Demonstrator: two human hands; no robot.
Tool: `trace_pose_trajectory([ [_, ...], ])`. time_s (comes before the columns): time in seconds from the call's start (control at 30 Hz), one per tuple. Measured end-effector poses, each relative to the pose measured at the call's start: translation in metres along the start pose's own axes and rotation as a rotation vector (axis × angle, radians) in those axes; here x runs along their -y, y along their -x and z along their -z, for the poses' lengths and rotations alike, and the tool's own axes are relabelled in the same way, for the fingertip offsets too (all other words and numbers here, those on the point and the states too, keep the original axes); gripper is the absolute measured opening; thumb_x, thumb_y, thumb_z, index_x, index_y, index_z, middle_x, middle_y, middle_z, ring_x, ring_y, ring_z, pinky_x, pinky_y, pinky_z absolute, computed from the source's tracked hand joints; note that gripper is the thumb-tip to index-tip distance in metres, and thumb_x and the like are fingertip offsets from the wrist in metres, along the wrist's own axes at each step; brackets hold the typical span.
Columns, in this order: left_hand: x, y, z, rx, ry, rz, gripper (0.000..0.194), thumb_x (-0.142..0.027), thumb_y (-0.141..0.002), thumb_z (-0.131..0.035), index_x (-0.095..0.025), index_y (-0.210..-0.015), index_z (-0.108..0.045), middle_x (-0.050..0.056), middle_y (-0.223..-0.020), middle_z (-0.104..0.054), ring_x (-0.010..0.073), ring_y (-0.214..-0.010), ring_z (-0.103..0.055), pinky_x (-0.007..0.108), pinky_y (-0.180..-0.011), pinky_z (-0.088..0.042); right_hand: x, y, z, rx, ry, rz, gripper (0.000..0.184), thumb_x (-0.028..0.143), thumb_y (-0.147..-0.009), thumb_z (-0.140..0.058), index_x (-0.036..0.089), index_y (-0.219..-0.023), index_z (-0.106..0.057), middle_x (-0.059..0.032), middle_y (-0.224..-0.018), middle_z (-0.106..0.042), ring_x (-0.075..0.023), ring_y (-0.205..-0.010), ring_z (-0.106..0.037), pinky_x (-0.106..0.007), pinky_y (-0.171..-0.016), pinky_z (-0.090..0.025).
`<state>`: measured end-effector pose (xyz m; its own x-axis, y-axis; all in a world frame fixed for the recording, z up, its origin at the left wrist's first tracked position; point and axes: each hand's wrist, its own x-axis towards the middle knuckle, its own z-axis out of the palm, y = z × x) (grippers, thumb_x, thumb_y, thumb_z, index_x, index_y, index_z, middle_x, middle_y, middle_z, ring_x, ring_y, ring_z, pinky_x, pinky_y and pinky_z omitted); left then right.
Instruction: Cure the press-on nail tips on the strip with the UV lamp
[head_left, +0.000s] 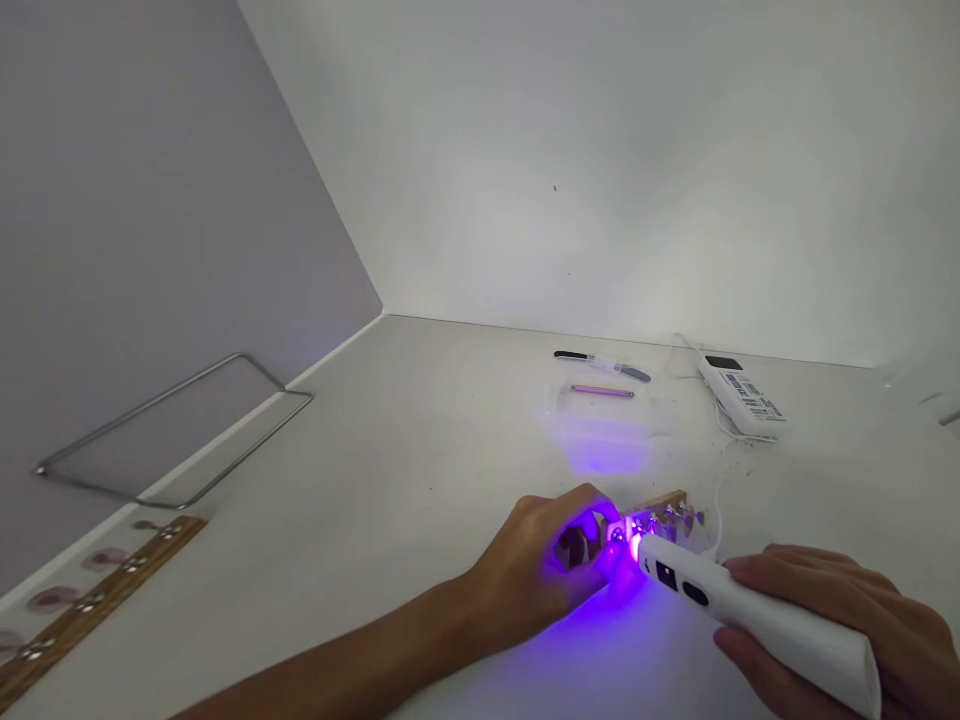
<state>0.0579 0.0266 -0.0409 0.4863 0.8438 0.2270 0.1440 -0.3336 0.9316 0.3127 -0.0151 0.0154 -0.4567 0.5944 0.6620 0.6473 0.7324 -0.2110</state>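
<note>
Right hand (pixel 862 590), palm turned down, is gripping a white lamp (pixel 772 620) between thumb and fingers; markings near its tip are showing too small to read. At its left end the lamp is shining violet onto a wooden strip (pixel 681 496) with clear pieces, over the table (pixel 420 450). Left hand (pixel 536 550) is curling its fingers into a ring, pinching the strip's left end, its forearm slanting from below. Beyond, a power bank (pixel 739 395) is bearing unreadable print.

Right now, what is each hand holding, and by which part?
Right hand: white lamp, by its rear body. Left hand: wooden strip, apparently by its left end.
</note>
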Motion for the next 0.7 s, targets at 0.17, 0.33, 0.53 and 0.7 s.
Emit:
trace_pose_trajectory([
  [0.17, 0.003, 0.001, -0.002, -0.026, 0.007, -0.005, 0.006, -0.021, -0.091, -0.062, -0.018, -0.095, -0.065, -0.006, -0.066, -0.056, 0.0064, -0.050, -0.044, 0.016, -0.047, -0.036, -0.003, 0.002, 0.001, 0.024, 0.019, 0.054, 0.022, 0.022, -0.085, -0.077, 0.020, -0.105, -0.068, 0.0006, -0.076, -0.081, -0.0164, -0.056, -0.077, -0.019, -0.057, -0.067],
  [0.33, 0.004, 0.001, -0.002, -0.031, -0.014, -0.024, 0.006, -0.020, -0.090, -0.064, -0.019, -0.096, -0.065, -0.007, -0.064, -0.057, 0.0058, -0.049, -0.045, 0.014, -0.047, -0.037, 0.004, -0.009, -0.003, -0.034, -0.007, 0.026, 0.014, 0.026, -0.092, -0.071, 0.022, -0.104, -0.065, 0.0019, -0.070, -0.080, -0.0158, -0.052, -0.076, -0.020, -0.051, -0.065],
  [0.53, 0.006, 0.000, -0.003, -0.035, -0.018, -0.040, 0.009, -0.019, -0.091, -0.063, -0.019, -0.099, -0.065, -0.006, -0.067, -0.058, 0.0064, -0.051, -0.047, 0.015, -0.047, -0.037, 0.005, -0.008, -0.003, -0.003, 0.010, 0.043, 0.012, 0.027, -0.096, -0.067, 0.020, -0.105, -0.062, -0.0001, -0.071, -0.079, -0.0149, -0.056, -0.077, -0.018, -0.054, -0.065],
  [0.7, 0.006, 0.000, -0.002, -0.040, -0.017, -0.049, 0.008, -0.019, -0.092, -0.062, -0.019, -0.099, -0.065, -0.007, -0.066, -0.056, 0.0060, -0.049, -0.044, 0.015, -0.046, -0.035, -0.003, 0.003, 0.002, 0.053, 0.028, 0.072, 0.018, 0.028, -0.096, -0.068, 0.019, -0.109, -0.062, -0.0017, -0.076, -0.080, -0.0153, -0.060, -0.078, -0.019, -0.062, -0.067],
])
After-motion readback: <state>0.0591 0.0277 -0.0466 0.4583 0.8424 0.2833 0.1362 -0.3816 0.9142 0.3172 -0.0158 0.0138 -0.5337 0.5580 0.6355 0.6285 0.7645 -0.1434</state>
